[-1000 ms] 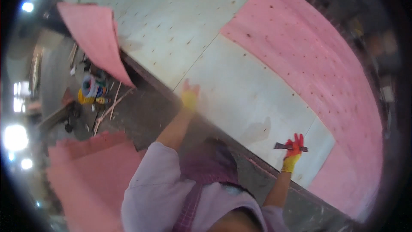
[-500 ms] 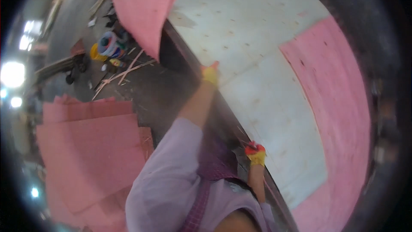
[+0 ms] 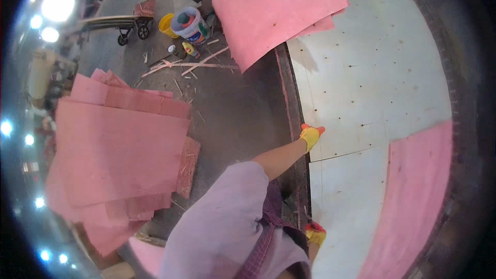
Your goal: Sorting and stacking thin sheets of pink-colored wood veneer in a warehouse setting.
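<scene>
My left hand (image 3: 311,137), in a yellow glove with orange fingertips, rests at the left edge of a pale veneer sheet (image 3: 351,85), close to a seam. Thumb and fingers look spread apart, with nothing visible between them. Nearer my body, my right hand (image 3: 315,233) wears a yellow and red glove and is closed by the same edge. A thin dark object shows at its fingers, too small to name. A second pale sheet (image 3: 346,191) lies on the near side of the seam. Pink veneer (image 3: 416,191) borders it on the right.
Pink sheets (image 3: 279,8) overhang the table's dark edge (image 3: 289,88) at the far end. A stack of pink sheets (image 3: 124,144) stands to my left. Farther off on the floor are a white bucket (image 3: 191,26), a yellow bucket (image 3: 166,25), wood strips (image 3: 191,64) and a wheeled cart (image 3: 133,23).
The view has turned, so table and sheets appear shifted and rotated. Both hands remain along the pale sheets' left edge; the left still lies by the seam.
</scene>
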Demonstrator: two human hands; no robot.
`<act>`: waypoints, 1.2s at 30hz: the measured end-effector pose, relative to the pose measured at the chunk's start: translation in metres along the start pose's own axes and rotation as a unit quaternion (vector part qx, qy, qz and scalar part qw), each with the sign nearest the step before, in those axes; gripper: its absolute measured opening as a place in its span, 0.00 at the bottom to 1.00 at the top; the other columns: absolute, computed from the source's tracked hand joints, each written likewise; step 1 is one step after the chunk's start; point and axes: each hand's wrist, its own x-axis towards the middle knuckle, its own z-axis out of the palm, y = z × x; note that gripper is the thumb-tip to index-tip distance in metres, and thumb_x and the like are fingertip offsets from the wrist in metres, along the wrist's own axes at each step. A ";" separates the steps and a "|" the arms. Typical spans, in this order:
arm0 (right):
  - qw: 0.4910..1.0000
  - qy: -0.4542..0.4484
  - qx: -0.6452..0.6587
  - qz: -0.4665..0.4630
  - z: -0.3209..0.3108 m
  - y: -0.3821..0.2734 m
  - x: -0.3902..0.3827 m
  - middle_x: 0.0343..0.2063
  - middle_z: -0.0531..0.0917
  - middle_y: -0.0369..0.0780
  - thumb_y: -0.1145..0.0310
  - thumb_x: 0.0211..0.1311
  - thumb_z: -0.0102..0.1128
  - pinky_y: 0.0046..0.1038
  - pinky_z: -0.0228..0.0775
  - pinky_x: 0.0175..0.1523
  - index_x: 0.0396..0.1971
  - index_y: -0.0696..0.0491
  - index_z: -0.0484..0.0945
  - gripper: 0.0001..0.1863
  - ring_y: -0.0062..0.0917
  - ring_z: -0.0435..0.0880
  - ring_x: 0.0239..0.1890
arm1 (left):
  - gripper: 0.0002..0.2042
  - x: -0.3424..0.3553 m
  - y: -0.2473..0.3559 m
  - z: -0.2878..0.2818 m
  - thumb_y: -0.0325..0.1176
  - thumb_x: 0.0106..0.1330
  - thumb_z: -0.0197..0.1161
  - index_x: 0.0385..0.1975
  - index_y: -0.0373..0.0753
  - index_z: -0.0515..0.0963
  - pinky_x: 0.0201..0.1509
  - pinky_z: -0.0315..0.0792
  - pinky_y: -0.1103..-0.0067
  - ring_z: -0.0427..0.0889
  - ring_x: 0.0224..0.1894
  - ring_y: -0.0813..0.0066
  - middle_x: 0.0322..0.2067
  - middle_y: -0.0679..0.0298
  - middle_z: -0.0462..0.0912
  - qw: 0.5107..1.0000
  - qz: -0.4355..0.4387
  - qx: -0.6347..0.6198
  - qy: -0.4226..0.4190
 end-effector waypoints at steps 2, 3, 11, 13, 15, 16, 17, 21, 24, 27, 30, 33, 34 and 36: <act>0.948 -0.041 -0.294 -0.113 -0.022 0.001 0.008 0.21 0.75 0.46 0.66 0.49 0.45 0.38 0.67 0.31 0.25 0.59 0.75 0.13 0.40 0.72 0.24 | 0.40 -0.018 -0.003 0.001 0.52 0.53 0.61 0.58 0.28 0.55 0.49 0.70 0.65 0.76 0.45 0.58 0.46 0.49 0.74 1.000 0.004 0.002 -0.025; 0.970 -0.010 -0.240 -0.039 -0.003 0.015 -0.016 0.20 0.75 0.45 0.68 0.49 0.46 0.35 0.67 0.28 0.24 0.60 0.76 0.12 0.34 0.72 0.21 | 0.39 -0.030 0.009 -0.018 0.51 0.54 0.61 0.59 0.29 0.56 0.47 0.71 0.66 0.77 0.42 0.60 0.45 0.50 0.75 0.995 0.003 0.048 -0.084; 0.925 -0.081 -0.357 0.104 -0.003 0.012 -0.054 0.14 0.71 0.35 0.73 0.48 0.49 0.27 0.64 0.23 0.24 0.57 0.73 0.05 0.24 0.68 0.15 | 0.25 -0.108 0.001 -0.178 0.51 0.55 0.56 0.46 0.40 0.75 0.52 0.68 0.70 0.75 0.50 0.62 0.46 0.54 0.78 0.976 0.210 0.032 -0.054; 0.875 -0.145 -0.459 -0.038 0.025 0.033 -0.094 0.20 0.76 0.37 0.70 0.53 0.52 0.28 0.67 0.24 0.34 0.54 0.72 0.08 0.23 0.71 0.18 | 0.25 -0.127 -0.060 -0.231 0.50 0.55 0.57 0.47 0.40 0.74 0.52 0.68 0.70 0.75 0.50 0.62 0.48 0.54 0.77 0.965 0.255 0.025 0.062; 0.778 -0.250 -0.565 -0.114 0.038 0.027 -0.085 0.29 0.79 0.39 0.68 0.55 0.57 0.29 0.69 0.25 0.45 0.49 0.69 0.17 0.24 0.74 0.21 | 0.26 -0.145 -0.136 -0.277 0.48 0.55 0.58 0.50 0.39 0.72 0.51 0.69 0.73 0.76 0.49 0.63 0.48 0.55 0.77 0.948 0.260 0.021 0.183; 0.759 -0.264 -0.586 -0.106 0.047 0.030 -0.084 0.29 0.79 0.39 0.68 0.55 0.57 0.29 0.69 0.25 0.45 0.49 0.69 0.17 0.24 0.74 0.21 | 0.27 -0.154 -0.182 -0.301 0.46 0.55 0.60 0.52 0.38 0.71 0.50 0.70 0.75 0.78 0.47 0.65 0.46 0.55 0.78 0.950 0.223 0.006 0.217; 0.757 -0.300 -0.572 -0.100 0.060 0.047 -0.092 0.28 0.79 0.39 0.70 0.54 0.57 0.29 0.70 0.25 0.48 0.49 0.68 0.19 0.24 0.74 0.21 | 0.27 -0.164 -0.243 -0.330 0.47 0.55 0.60 0.53 0.37 0.71 0.50 0.69 0.75 0.77 0.47 0.65 0.45 0.54 0.78 0.930 0.227 0.033 0.286; 0.698 -0.366 -0.602 -0.129 0.085 0.072 -0.132 0.29 0.79 0.39 0.74 0.52 0.56 0.28 0.71 0.28 0.57 0.49 0.62 0.29 0.26 0.75 0.23 | 0.29 -0.255 -0.369 -0.372 0.45 0.53 0.63 0.54 0.38 0.69 0.35 0.72 0.75 0.79 0.31 0.70 0.37 0.58 0.80 0.925 0.137 -0.092 0.342; 0.628 -0.439 -0.639 -0.066 0.096 0.115 -0.127 0.34 0.79 0.41 0.75 0.52 0.56 0.28 0.71 0.29 0.59 0.48 0.60 0.31 0.25 0.76 0.25 | 0.29 -0.275 -0.529 -0.431 0.40 0.51 0.66 0.54 0.39 0.68 0.19 0.66 0.77 0.72 0.17 0.76 0.30 0.63 0.79 0.866 0.033 -0.295 0.402; 0.607 -0.428 -0.668 -0.043 0.090 0.175 -0.135 0.37 0.78 0.41 0.75 0.53 0.56 0.28 0.72 0.30 0.57 0.46 0.62 0.29 0.25 0.77 0.27 | 0.29 -0.314 -0.652 -0.474 0.37 0.51 0.67 0.54 0.40 0.67 0.16 0.63 0.78 0.70 0.16 0.78 0.28 0.64 0.79 0.815 0.063 -0.294 0.496; 0.607 -0.430 -0.667 -0.033 0.077 0.208 -0.139 0.37 0.78 0.41 0.75 0.52 0.57 0.27 0.72 0.30 0.57 0.46 0.63 0.29 0.25 0.77 0.27 | 0.31 -0.338 -0.667 -0.499 0.35 0.51 0.67 0.56 0.39 0.64 0.16 0.62 0.79 0.70 0.16 0.79 0.28 0.65 0.78 0.747 0.044 -0.426 0.508; 0.601 -0.428 -0.671 -0.072 0.067 0.222 -0.131 0.36 0.78 0.40 0.76 0.52 0.57 0.28 0.70 0.28 0.58 0.47 0.61 0.31 0.25 0.76 0.26 | 0.34 -0.378 -0.613 -0.545 0.34 0.52 0.68 0.60 0.42 0.59 0.15 0.60 0.82 0.67 0.15 0.82 0.27 0.66 0.78 0.558 0.156 -0.732 0.358; 0.601 -0.402 -0.688 -0.062 0.057 0.243 -0.135 0.34 0.78 0.40 0.76 0.53 0.56 0.30 0.69 0.28 0.59 0.46 0.59 0.31 0.26 0.75 0.25 | 0.34 -0.393 -0.636 -0.570 0.34 0.52 0.68 0.60 0.42 0.59 0.15 0.60 0.82 0.67 0.15 0.82 0.27 0.66 0.78 0.548 0.161 -0.730 0.374; 0.605 -0.399 -0.687 -0.054 0.037 0.281 -0.141 0.30 0.79 0.40 0.77 0.49 0.58 0.28 0.70 0.24 0.57 0.49 0.62 0.31 0.25 0.74 0.19 | 0.36 -0.414 -0.689 -0.625 0.35 0.52 0.68 0.61 0.44 0.58 0.15 0.58 0.83 0.65 0.15 0.82 0.27 0.67 0.77 0.589 0.154 -0.577 0.544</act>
